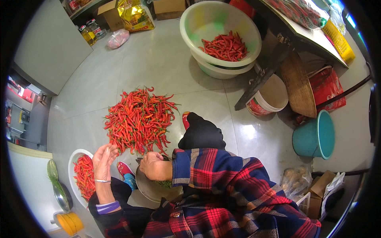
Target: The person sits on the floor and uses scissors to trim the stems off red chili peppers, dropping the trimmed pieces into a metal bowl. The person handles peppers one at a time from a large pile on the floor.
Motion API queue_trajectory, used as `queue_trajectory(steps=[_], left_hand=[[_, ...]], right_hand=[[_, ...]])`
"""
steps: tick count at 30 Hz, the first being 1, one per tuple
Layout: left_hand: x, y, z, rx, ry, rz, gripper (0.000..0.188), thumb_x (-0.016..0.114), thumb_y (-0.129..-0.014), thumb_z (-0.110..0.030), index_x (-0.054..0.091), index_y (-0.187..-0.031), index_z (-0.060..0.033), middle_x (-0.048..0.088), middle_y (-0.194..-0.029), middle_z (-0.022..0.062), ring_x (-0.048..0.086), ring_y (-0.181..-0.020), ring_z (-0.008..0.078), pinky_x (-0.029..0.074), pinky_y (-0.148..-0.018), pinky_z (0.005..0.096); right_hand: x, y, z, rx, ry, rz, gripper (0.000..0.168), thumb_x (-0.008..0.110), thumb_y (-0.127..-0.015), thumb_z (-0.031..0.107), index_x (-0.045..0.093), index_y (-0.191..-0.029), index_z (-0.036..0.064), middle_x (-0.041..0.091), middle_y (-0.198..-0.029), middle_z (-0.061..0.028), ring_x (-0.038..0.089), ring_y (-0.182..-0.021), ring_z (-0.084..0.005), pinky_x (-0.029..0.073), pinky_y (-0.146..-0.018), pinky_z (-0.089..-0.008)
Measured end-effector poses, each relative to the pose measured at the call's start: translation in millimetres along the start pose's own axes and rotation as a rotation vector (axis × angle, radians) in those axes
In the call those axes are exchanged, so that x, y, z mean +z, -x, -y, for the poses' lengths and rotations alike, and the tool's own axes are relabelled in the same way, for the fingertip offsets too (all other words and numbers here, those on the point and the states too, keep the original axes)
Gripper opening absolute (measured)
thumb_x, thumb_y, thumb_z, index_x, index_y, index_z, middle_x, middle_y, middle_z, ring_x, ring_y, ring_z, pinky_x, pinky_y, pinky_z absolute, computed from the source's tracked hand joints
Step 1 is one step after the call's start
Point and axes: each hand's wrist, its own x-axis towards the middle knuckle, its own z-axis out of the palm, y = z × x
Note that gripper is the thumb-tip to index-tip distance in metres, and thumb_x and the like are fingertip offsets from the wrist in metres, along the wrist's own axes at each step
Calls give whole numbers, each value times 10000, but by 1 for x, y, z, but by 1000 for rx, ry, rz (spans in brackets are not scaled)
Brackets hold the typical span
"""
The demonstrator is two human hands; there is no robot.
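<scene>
My left hand is raised beside the white basin, fingers extended, with nothing visible in it. Red chili peppers fill that basin. My right hand is curled over a round metal pot between my legs. A dark pointed tool, mostly hidden by the fist, pokes out at its left side; its kind is unclear. Green stems lie inside the pot, partly covered by my wrist. Just beyond both hands, a large heap of red chili peppers with green stems spreads on the tiled floor.
Stacked pale tubs hold more red peppers. A table leg, a white bucket, a woven basket and a teal bucket stand to the right. A yellow container is at lower left.
</scene>
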Motion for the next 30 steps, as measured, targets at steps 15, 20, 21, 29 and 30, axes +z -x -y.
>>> queue_trajectory(steps=[15, 20, 21, 29, 30], left_hand=[[-98, -45, 215, -14, -503, -405, 103, 586, -737, -56, 613, -810, 12, 627, -721, 104, 585, -679, 148, 449, -616, 268], [-79, -69, 266, -28, -868, -221, 184, 606, -745, -75, 592, -899, 24, 629, -770, 127, 608, -702, 178, 485, -632, 298], [-76, -71, 270, -68, -889, -205, 190, 611, -741, -85, 594, -897, 22, 632, -777, 127, 610, -698, 177, 485, -630, 297], [-45, -126, 285, -127, -804, -98, 253, 676, -697, -216, 616, -838, -15, 632, -800, 162, 617, -765, 272, 472, -678, 354], [-39, -134, 288, -125, -742, -148, 265, 695, -675, -251, 619, -805, -33, 629, -783, 156, 615, -766, 286, 473, -677, 370]], right_hand=[[37, 26, 17, -385, 51, -58, 180, 571, -685, 186, 636, -831, 103, 607, -810, -59, 605, -701, -223, 416, -447, -377], [17, 29, 22, -214, 90, 118, 154, 552, -673, 158, 580, -805, 83, 526, -753, -42, 549, -720, -188, 379, -577, -334], [16, 27, 22, -178, 131, 94, 148, 553, -669, 153, 582, -792, 75, 526, -725, -39, 552, -695, -179, 379, -555, -331], [4, 30, 14, -113, 298, -161, 192, 562, -628, 195, 551, -736, 35, 458, -589, 26, 472, -567, -89, 281, -466, -269], [1, 32, 13, -119, 330, -168, 174, 556, -636, 196, 547, -716, 42, 445, -569, 33, 466, -556, -82, 278, -461, -265]])
